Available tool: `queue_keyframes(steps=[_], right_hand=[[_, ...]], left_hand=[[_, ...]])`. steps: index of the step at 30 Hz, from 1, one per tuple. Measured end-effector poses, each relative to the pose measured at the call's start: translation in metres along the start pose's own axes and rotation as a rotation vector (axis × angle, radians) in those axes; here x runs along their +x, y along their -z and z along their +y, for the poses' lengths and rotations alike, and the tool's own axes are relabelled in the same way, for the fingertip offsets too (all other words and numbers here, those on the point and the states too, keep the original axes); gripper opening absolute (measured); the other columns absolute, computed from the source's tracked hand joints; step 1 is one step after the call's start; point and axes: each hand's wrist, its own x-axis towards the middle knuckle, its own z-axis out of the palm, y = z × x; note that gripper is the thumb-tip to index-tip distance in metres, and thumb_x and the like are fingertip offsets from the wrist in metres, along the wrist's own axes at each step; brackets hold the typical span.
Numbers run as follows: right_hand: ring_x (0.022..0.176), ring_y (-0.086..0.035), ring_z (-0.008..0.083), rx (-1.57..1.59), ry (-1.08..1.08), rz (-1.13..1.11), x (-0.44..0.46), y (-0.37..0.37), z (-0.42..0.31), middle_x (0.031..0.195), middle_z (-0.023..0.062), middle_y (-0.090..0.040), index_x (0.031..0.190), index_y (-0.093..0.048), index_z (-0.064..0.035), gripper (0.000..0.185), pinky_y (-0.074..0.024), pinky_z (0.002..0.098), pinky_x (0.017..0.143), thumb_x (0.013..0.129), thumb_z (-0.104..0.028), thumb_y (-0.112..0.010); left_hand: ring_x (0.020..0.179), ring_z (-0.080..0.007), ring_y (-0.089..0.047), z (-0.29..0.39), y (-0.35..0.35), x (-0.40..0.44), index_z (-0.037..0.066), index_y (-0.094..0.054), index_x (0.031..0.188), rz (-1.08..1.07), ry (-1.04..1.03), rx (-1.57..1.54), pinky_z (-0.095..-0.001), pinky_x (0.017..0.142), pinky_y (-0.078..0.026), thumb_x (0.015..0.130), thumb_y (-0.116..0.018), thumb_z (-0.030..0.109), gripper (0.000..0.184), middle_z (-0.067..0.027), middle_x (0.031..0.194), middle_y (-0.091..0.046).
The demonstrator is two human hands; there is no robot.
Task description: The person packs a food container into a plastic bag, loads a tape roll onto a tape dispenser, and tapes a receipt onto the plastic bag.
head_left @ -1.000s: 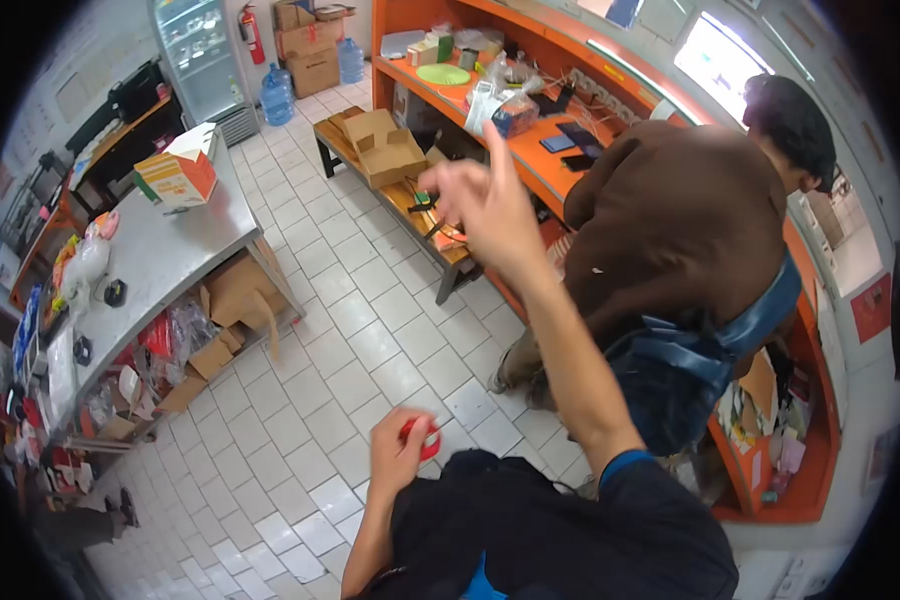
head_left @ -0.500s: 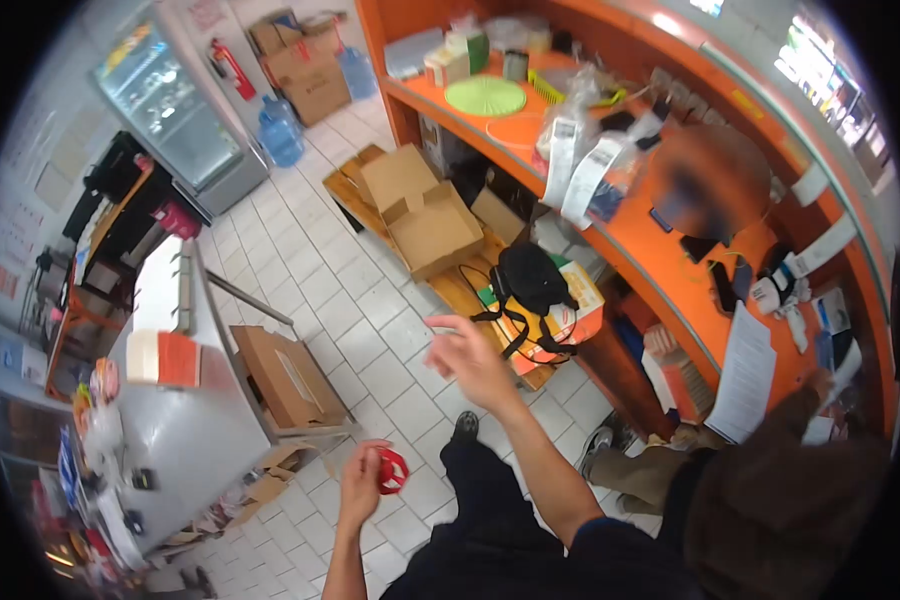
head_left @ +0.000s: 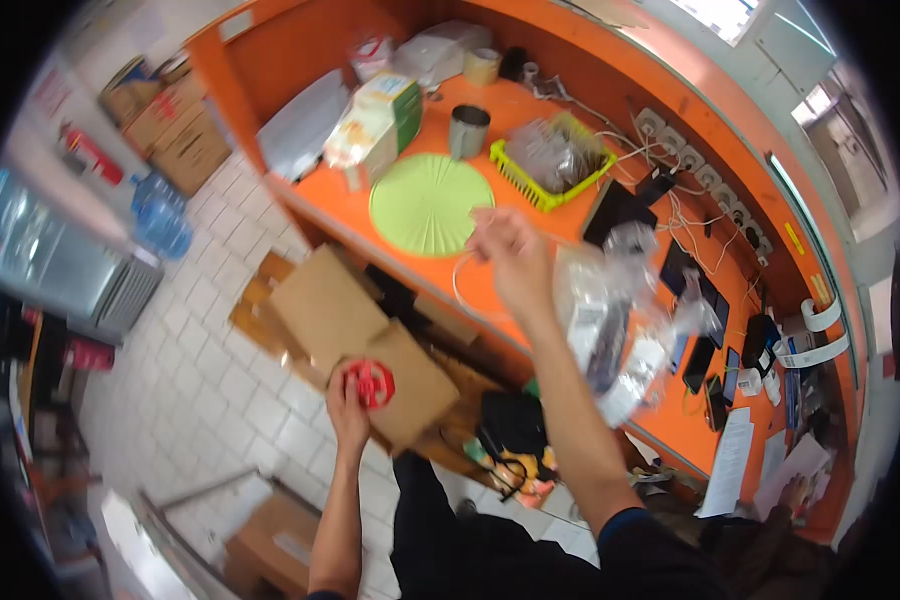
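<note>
- The red round thing is picked up and not set down; it is at centre-left of the frame, in front of the open cardboard box; whether it touches the box I cannot tell.
- The left hand has its grip closed on the edge of that thing.
- The right hand is raised by the near edge of the green disc, its fingers partly bent; blur hides whether its grip has hold of anything.
- The box is opened out, not shut; the disc lies flat on the orange table, and no grip is closed on it.
- Counted: one red round thing; one green disc; one open box at the centre-left; one metal cup; one yellow basket, holding a clear bag.
- Upper left of the frame: one fire extinguisher; blue water jug, number unclear.
- Lower right: one hand of another person, on papers; the sheets overlap too much to count.
</note>
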Motion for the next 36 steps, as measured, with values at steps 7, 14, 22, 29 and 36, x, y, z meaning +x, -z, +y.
queue_keyframes(steps=[7,14,22,29,36], right_hand=[[0.088,-0.072,0.024,-0.768,0.265,0.108,0.381,0.032,0.118,0.097,0.0171,-0.073,0.108,-0.063,-0.0009,0.019,-0.0542,0.0332,0.079,0.092,-0.012,-0.061],[0.113,-0.063,0.0354,-1.682,0.212,0.048,0.561,0.066,0.219,0.118,0.0208,-0.068,0.122,-0.058,-0.0018,0.045,-0.0498,0.0463,0.098,0.087,-0.027,-0.071],[0.118,-0.059,0.0402,-1.437,0.267,0.315,0.544,0.052,0.227,0.12,0.0243,-0.065,0.132,-0.058,-0.0028,0.049,-0.0449,0.0456,0.102,0.091,-0.028,-0.069],[0.071,-0.067,0.0135,-0.436,-0.172,0.399,0.347,0.009,0.021,0.097,0.0077,-0.071,0.131,-0.059,-0.0029,0.041,-0.0535,0.0299,0.052,0.103,-0.033,-0.054],[0.073,-0.05,0.0078,-0.112,-0.376,-0.098,0.06,-0.06,-0.086,0.082,-0.0003,-0.058,0.103,-0.061,-0.0047,0.031,-0.0437,0.026,0.07,0.108,-0.031,-0.044]], left_hand=[[0.069,-0.0338,-0.066,-0.035,-0.119,0.288,-0.001,-0.063,0.103,0.038,-0.369,0.252,-0.039,0.066,-0.051,0.096,-0.047,0.005,0.018,-0.0184,0.083,-0.067],[0.069,-0.0402,-0.064,-0.027,-0.129,0.287,0.004,-0.062,0.103,0.047,-0.113,0.482,-0.0468,0.06,-0.05,0.09,-0.052,0.007,0.016,-0.0196,0.081,-0.066],[0.072,-0.0384,-0.061,-0.02,-0.127,0.292,0.002,-0.061,0.104,-0.013,-0.099,0.536,-0.047,0.059,-0.047,0.094,-0.056,0.024,0.025,-0.0189,0.088,-0.06],[0.082,-0.038,-0.058,-0.037,-0.126,0.288,-0.001,-0.059,0.108,0.149,-0.299,0.352,-0.043,0.07,-0.046,0.093,-0.06,0.031,0.036,-0.0191,0.095,-0.058],[0.106,-0.0191,-0.061,0.175,-0.046,0.205,-0.002,-0.061,0.124,-0.432,0.128,-0.855,-0.0308,0.083,-0.048,0.1,-0.058,0.028,0.038,-0.0093,0.119,-0.064]])
